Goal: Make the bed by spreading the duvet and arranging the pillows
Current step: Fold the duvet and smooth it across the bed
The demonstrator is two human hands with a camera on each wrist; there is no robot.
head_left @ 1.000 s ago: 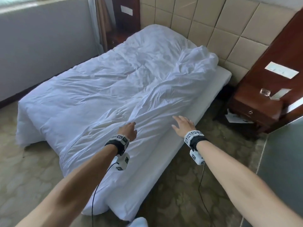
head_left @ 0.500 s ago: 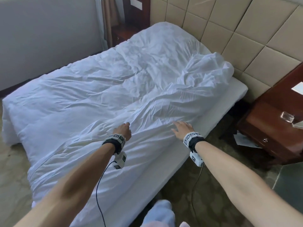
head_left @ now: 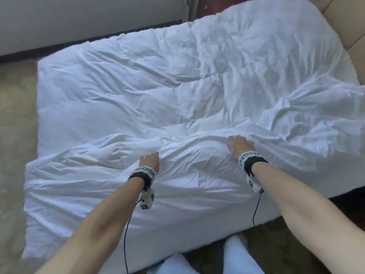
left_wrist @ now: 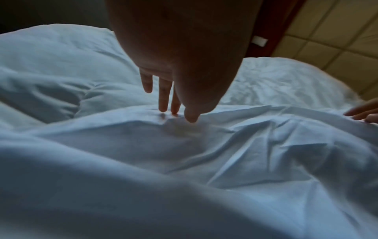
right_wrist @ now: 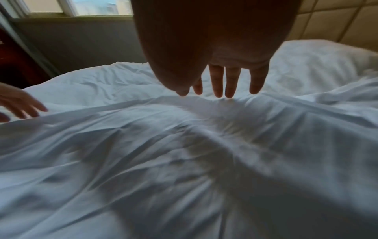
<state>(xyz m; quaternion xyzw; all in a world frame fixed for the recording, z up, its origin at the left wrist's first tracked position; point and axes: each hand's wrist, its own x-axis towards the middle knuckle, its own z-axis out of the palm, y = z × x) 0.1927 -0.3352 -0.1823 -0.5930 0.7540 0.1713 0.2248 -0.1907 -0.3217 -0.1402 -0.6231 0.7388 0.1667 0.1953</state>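
A crumpled white duvet (head_left: 158, 86) covers the bed, with a raised fold running across its near side. My left hand (head_left: 150, 160) reaches onto that fold, its straight fingertips (left_wrist: 163, 108) touching the cloth. My right hand (head_left: 240, 146) lies on the same fold further right, with its straight fingers (right_wrist: 218, 87) spread and their tips on the duvet (right_wrist: 184, 145). Neither hand grips anything. A bulge under the duvet at the head end (head_left: 266, 36) may be a pillow; no bare pillow shows.
A padded beige headboard (head_left: 351, 26) stands at the top right. Grey wall (head_left: 79, 20) runs behind the bed's far side. Patterned carpet (head_left: 13, 135) lies to the left and under my legs (head_left: 237, 260) at the bed's near edge.
I have stepped closer and my view has tilted down over the bed. Both hands moved forward and came down onto the duvet's raised fold.
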